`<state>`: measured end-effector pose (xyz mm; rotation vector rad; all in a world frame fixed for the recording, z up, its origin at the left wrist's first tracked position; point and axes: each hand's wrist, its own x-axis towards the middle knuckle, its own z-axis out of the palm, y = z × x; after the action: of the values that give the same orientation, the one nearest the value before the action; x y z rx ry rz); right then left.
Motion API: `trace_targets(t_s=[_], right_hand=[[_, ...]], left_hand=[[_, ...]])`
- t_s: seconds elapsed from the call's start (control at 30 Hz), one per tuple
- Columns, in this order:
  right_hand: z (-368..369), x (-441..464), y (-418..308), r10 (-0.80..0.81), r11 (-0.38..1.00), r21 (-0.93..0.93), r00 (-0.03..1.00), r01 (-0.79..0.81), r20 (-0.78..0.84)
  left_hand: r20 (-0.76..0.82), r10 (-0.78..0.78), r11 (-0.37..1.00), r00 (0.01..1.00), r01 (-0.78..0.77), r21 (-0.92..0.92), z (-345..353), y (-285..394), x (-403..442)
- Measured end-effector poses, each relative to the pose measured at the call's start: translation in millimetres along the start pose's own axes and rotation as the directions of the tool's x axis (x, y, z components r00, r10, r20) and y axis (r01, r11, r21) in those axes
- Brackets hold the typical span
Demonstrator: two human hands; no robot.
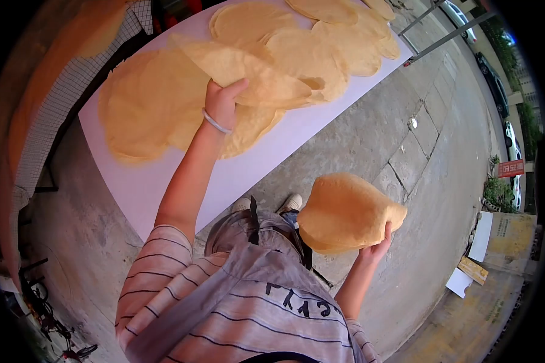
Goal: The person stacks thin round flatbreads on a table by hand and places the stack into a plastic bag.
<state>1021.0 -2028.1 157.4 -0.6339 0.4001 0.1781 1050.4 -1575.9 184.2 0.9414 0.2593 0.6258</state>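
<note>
White tbl [142, 193] w/ thin rounds [145, 103]; L hand [224, 103] gripping 1 round [254, 69], R hand [378, 245] holding stack [345, 212].

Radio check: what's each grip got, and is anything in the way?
Left grip: thin sheet, over table. Right grip: stack. Nothing visibly blocking; other sheets overlap on table.

Pale table [142, 187]: thin tan sheets [151, 100] spread across top (many overlapping).
</note>
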Motion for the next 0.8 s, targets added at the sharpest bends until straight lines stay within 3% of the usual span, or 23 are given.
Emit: trace_targets(t_s=[0.03, 0.1, 0.13, 0.23, 0.27, 0.33, 0.4, 0.43, 0.47, 0.5, 0.57, 0.6, 0.63, 0.67, 0.7, 0.8], right_hand=[[3, 17, -8, 0.040, 0.999, -0.010, 0.998, -0.040, 0.041], [23, 60, -27, 0.119, 0.993, -0.027, 0.981, -0.116, 0.155], [37, 80, -35, 0.071, 0.995, -0.083, 0.991, -0.062, 0.111], [83, 134, -57, 0.038, 0.980, -0.200, 0.963, 0.016, 0.265], [105, 144, -60, -0.029, 0.947, -0.301, 0.966, 0.109, 0.258], [158, 159, -53, -0.154, 0.818, -0.503, 0.949, 0.279, 0.275], [187, 176, -29, -0.117, 0.691, -0.592, 0.871, 0.416, 0.477], [200, 181, -13, -0.087, 0.623, -0.610, 0.818, 0.490, 0.568], [207, 184, 7, 0.002, 0.464, -0.695, 0.783, 0.550, 0.621], [210, 183, 31, 0.103, 0.281, -0.743, 0.751, 0.607, 0.652], [207, 166, 93, 0.182, 0.107, -0.564, 0.542, 0.819, 0.820], [190, 168, 127, 0.261, -0.033, -0.462, 0.454, 0.886, 0.852], [180, 159, 159, 0.350, -0.079, -0.379, 0.382, 0.922, 0.855], [158, 161, 195, 0.395, -0.042, -0.309, 0.300, 0.950, 0.869], [144, 155, 214, 0.491, -0.044, -0.330, 0.308, 0.943, 0.815], [144, 146, 240, 0.520, -0.112, -0.399, 0.396, 0.910, 0.756]], left_hand=[[0.099, -0.059, 0.997, 0.993, 0.064, -0.047, 8, 20, 0], [0.138, -0.109, 0.993, 0.984, 0.114, -0.031, 12, 46, -3], [0.161, -0.125, 0.991, 0.979, 0.131, -0.028, 12, 55, -4], [-0.097, -0.098, 0.985, 0.990, 0.111, 0.130, -20, 22, -5], [-0.094, -0.170, 0.983, 0.981, 0.162, -0.081, -41, 1, -12], [-0.056, -0.289, 0.839, 0.956, 0.225, -0.496, -83, -47, -34], [-0.140, -0.423, 0.773, 0.895, 0.275, -0.572, -95, -84, -76], [-0.235, -0.488, 0.833, 0.840, 0.368, -0.413, -99, -111, -97], [-0.337, -0.534, 0.845, 0.775, 0.475, -0.247, -100, -131, -110], [-0.339, -0.513, 0.859, 0.789, 0.465, -0.216, -95, -139, -118], [-0.338, -0.473, 0.881, 0.814, 0.446, -0.159, -83, -155, -128], [-0.348, -0.430, 0.901, 0.833, 0.371, -0.225, -73, -155, -125], [-0.359, -0.384, 0.913, 0.851, 0.291, -0.286, -61, -150, -117], [-0.374, -0.339, 0.914, 0.863, 0.209, -0.346, -54, -149, -112], [-0.415, -0.324, 0.939, 0.850, 0.234, -0.253, -50, -153, -109], [-0.514, -0.233, 0.944, 0.826, 0.318, 0.083, -63, -166, -98]])
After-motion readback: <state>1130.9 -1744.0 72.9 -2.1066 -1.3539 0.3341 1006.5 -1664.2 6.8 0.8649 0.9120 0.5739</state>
